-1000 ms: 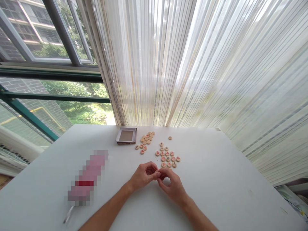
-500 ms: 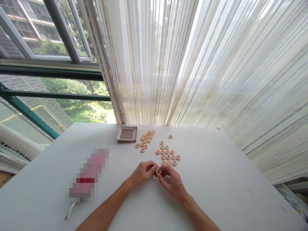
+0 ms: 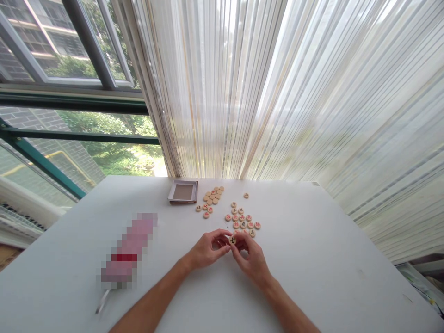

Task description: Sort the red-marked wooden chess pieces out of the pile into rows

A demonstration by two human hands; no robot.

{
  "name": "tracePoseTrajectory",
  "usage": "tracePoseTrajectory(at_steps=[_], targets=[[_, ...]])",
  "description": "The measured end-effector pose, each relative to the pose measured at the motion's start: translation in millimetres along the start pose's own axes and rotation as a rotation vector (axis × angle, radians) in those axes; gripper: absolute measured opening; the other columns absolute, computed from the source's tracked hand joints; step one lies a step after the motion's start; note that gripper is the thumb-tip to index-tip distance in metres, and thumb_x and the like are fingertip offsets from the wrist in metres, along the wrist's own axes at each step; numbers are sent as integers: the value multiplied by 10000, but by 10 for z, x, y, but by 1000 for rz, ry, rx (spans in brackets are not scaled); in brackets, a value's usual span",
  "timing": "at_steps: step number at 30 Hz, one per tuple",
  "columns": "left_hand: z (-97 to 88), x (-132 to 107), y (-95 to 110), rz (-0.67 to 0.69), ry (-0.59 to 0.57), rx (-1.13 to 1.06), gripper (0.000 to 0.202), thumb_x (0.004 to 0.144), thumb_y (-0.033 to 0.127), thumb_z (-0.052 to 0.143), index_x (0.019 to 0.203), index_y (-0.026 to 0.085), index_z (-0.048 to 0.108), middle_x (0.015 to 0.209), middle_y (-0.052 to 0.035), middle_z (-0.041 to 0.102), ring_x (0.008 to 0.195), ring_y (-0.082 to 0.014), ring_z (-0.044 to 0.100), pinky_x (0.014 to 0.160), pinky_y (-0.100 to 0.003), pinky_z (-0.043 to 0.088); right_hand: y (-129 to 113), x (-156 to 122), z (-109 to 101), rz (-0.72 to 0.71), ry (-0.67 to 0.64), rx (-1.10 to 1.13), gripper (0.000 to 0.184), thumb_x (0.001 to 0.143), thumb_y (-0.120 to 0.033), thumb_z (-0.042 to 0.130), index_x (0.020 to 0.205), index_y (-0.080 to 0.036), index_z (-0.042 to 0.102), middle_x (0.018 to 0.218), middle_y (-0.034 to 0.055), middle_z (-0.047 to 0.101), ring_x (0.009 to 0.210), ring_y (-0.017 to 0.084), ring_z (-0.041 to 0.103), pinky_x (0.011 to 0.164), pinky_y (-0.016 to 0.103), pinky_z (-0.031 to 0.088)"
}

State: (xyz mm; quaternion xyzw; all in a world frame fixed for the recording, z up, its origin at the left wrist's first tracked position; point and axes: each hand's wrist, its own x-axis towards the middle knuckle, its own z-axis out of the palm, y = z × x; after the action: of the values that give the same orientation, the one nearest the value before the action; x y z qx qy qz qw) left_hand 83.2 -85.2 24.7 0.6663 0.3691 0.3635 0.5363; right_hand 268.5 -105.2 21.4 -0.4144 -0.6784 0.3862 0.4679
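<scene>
Both my hands meet over the white table (image 3: 312,240) and pinch one round wooden chess piece (image 3: 232,240) with a black mark on its face. My left hand (image 3: 208,249) grips it from the left with curled fingers. My right hand (image 3: 251,259) holds it from the right between thumb and fingertips. Just beyond the hands lies a group of several face-up pieces (image 3: 243,219) with red and black marks. Farther back left is a second cluster of pieces (image 3: 211,201), mostly blank side up.
A small open cardboard box (image 3: 183,192) sits at the table's far side beside the clusters. One lone piece (image 3: 246,195) lies apart. A blurred pink object (image 3: 128,249) lies at the left. Sheer striped curtains (image 3: 277,92) and a window (image 3: 69,92) stand behind the table.
The held piece has been turned so its black-marked face shows, and both hands have shifted slightly away from me toward the face-up group.
</scene>
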Motion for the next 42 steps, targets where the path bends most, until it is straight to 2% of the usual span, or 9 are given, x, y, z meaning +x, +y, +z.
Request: tracePoseTrajectory(at_steps=[10,14,19,25,34,42], targets=[[19,5,17,-12,34,-8,341,863,374,632,1121,153,602,883,-76,722,812,-186,680,761,-316,542,-17,-5,-16,24,-6,41,176,915,-340,546,1044,-228,586,875,54,651,791,194,657,746,319,560],[26,2,-4,14,38,16,307,863,369,633,1076,150,610,882,-75,718,817,-188,676,746,-306,538,23,-4,-16,70,-2,65,147,934,-355,519,962,-227,585,827,34,643,724,179,661,700,294,549],[25,-3,-15,15,31,57,310,860,349,638,1099,152,616,896,-73,717,823,-184,671,756,-306,537,33,-12,-14,101,2,77,152,943,-360,509,960,-224,574,817,31,638,696,174,660,664,285,544],[39,-7,1,15,28,42,318,858,352,645,1096,142,625,907,-83,726,823,-189,683,779,-314,546,14,-2,-24,110,-16,92,183,899,-391,586,949,-215,585,848,40,662,726,175,661,687,287,556],[97,-40,51,92,11,154,233,853,267,637,1055,152,649,924,-57,732,815,-168,670,784,-286,545,105,-21,-36,201,21,42,253,824,-430,678,804,-191,598,699,15,661,612,153,643,580,246,526],[59,-35,59,102,-10,172,205,850,227,630,1042,157,642,911,-49,715,818,-164,657,793,-296,540,107,-20,-20,217,33,88,271,898,-452,568,821,-194,599,667,29,676,561,166,642,528,256,516]])
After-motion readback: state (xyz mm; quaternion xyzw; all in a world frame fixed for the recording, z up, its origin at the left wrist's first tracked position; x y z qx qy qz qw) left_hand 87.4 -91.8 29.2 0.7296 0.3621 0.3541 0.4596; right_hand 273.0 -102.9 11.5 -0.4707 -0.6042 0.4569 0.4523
